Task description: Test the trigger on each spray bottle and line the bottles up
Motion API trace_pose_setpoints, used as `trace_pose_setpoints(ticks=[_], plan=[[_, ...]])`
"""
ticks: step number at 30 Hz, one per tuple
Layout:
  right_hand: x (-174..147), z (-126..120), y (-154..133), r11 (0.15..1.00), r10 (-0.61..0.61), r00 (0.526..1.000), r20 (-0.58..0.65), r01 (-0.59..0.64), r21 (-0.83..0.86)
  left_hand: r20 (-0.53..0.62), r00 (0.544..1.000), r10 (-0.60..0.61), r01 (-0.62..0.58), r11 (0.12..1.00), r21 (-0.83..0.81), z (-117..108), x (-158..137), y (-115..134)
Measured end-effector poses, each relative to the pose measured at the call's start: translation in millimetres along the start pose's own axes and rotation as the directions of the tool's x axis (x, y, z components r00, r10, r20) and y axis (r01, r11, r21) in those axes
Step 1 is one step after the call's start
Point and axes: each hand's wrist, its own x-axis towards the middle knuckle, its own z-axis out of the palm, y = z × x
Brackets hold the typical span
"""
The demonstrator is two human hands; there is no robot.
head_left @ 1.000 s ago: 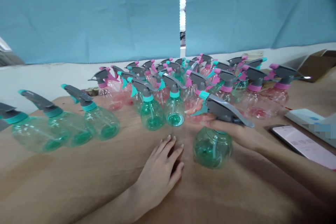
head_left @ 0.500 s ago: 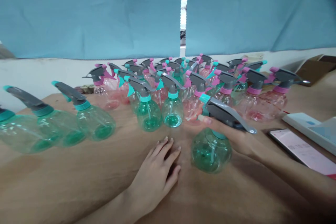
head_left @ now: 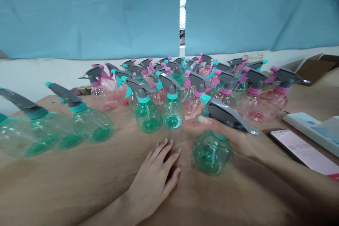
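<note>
A person's right hand [head_left: 235, 138] gripped a green spray bottle [head_left: 211, 155] by the neck, near the left hand [head_left: 153, 173], which lay palm-down on the bench [head_left: 79, 180], fingers loosely spread, before clustered pink and green bottles [head_left: 148, 117]

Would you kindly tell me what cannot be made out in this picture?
In the head view:
Leftmost green bottle: spray head cut off by the left edge.
Rear bottles: lower parts hidden by front bottles.
Right hand: partly hidden by the held bottle.
Phone: digits too blurred to read surely.
</note>
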Motion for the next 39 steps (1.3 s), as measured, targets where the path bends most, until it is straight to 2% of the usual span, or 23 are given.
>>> trace_pose_setpoints(ticks=[3,7,28,32,39], plan=[[1.2,2.8,1.2,0.995,0.057,0.998,0.017,-0.058,0.085,-0.029,1.0,-0.001,0.0,1.0,-0.013,-0.1,-0.4,-0.7],[1.3,4.7,5.8,0.991,0.101,0.995,0.006,-0.101,0.088,-0.049,0.999,-0.001,0.0,1.0,-0.023,1.3,-1.3,-1.4],[1.9,5.2,5.3,0.997,0.037,0.999,0.023,-0.038,0.07,0.014,1.0,-0.015,0.015,1.0,-0.012,-2.0,0.0,0.2],[2.4,5.3,5.9,0.999,0.01,1.0,0.009,-0.01,0.05,-0.003,1.0,-0.009,0.009,1.0,-0.022,-2.4,-0.2,0.2],[2.0,5.8,7.9,0.992,0.018,1.0,0.015,-0.019,0.122,-0.023,1.0,-0.009,0.009,1.0,-0.014,-1.7,-1.4,-0.1]])
